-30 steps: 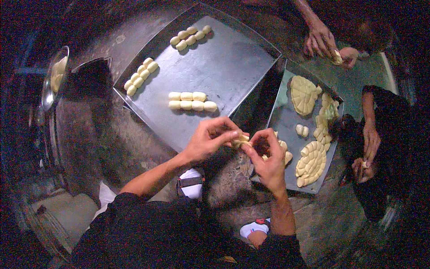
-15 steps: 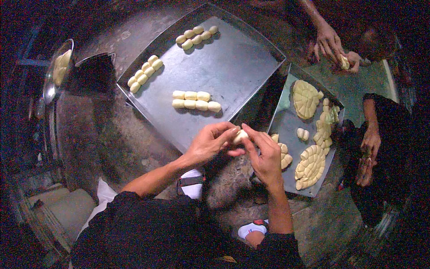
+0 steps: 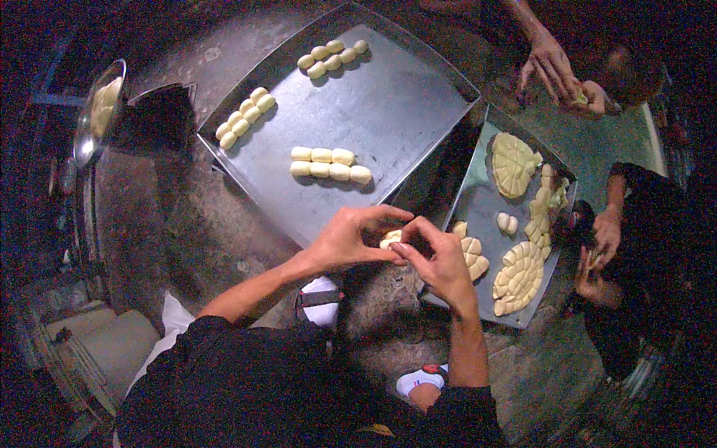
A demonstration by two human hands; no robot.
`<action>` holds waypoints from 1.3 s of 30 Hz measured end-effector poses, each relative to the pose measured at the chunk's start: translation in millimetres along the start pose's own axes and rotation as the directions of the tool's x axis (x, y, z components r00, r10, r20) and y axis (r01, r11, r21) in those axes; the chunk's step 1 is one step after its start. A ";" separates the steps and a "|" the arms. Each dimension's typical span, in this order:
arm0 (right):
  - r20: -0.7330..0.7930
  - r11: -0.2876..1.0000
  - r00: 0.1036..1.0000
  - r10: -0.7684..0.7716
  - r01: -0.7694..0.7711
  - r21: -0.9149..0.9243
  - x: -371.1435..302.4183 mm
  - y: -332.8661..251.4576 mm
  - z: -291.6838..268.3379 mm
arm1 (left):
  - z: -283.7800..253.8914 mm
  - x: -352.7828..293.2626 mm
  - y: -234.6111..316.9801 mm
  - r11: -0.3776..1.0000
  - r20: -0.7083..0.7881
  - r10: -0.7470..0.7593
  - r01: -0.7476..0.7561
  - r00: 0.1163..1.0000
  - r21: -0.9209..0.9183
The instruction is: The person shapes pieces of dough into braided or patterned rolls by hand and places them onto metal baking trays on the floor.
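A small piece of pale dough (image 3: 389,240) sits between my two hands, just off the near corner of a large metal tray (image 3: 396,112). My left hand (image 3: 347,237) curves around it from the left, thumb and fingers closed about it. From the right, my right hand (image 3: 441,257) pinches the same piece with thumb and fingertips. On the large tray lie three double rows of dough balls: one near row (image 3: 328,165), one at the left wall (image 3: 246,118) and one at the far side (image 3: 332,58).
A smaller tray (image 3: 476,196) at right holds scored dough slabs (image 3: 520,278) and a loose pair of dough balls (image 3: 507,223). Two co-workers' hands (image 3: 551,69) (image 3: 606,237) handle small pieces beyond it. A metal bowl (image 3: 84,145) with dough stands far left.
My left hand has opened wider around the dough, and my right hand has turned inward, pinching it. The co-worker's hands at the right have shifted left.
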State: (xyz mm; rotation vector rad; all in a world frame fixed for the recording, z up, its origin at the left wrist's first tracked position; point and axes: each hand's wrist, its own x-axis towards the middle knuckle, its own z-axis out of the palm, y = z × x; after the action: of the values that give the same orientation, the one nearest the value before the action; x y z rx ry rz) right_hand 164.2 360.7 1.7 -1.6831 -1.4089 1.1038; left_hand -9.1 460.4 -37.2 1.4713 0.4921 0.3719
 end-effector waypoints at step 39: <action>0.396 0.383 0.833 -0.387 0.536 -0.753 175.0 50.1 85.4 | -147.7 -1.4 -94.6 0.467 -0.343 0.158 0.236 0.926 0.852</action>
State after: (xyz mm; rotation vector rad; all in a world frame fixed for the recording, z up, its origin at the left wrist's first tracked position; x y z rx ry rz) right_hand 117.5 520.8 -110.6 -1.5662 -2.6178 0.1442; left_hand -93.9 578.1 -135.9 2.4382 1.1692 0.3773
